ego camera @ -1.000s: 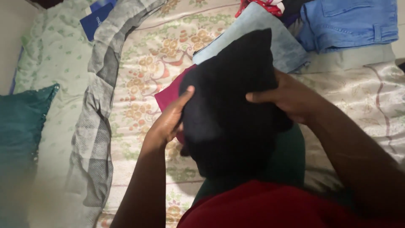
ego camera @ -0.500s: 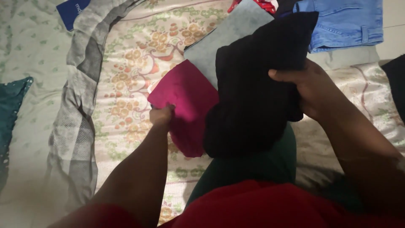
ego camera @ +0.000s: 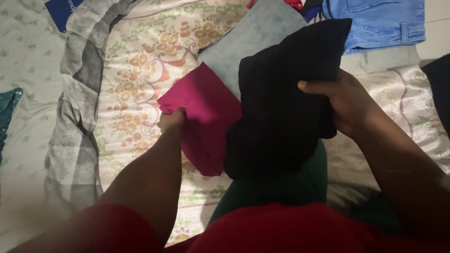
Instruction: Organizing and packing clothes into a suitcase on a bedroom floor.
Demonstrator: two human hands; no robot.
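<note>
My right hand [ego camera: 344,103] grips a folded black ribbed garment [ego camera: 281,98] by its right edge and holds it up over the bed. My left hand [ego camera: 171,119] pinches the left edge of a folded magenta cloth [ego camera: 206,117] that lies flat on the floral sheet. Behind the magenta piece, a folded grey-blue cloth [ego camera: 248,42] lies partly under the black garment. A dark green cloth [ego camera: 281,187] sits just below the black one, close to my body.
Folded blue jeans [ego camera: 375,23] lie at the top right. A grey checked blanket [ego camera: 79,103] runs down the left of the floral bedsheet [ego camera: 150,61]. There is a teal cushion [ego camera: 7,112] at the left edge and a blue booklet [ego camera: 61,7] at the top left.
My left hand let go of the black garment and took the magenta cloth's edge. My right hand carried the black garment up and to the right, uncovering the magenta cloth.
</note>
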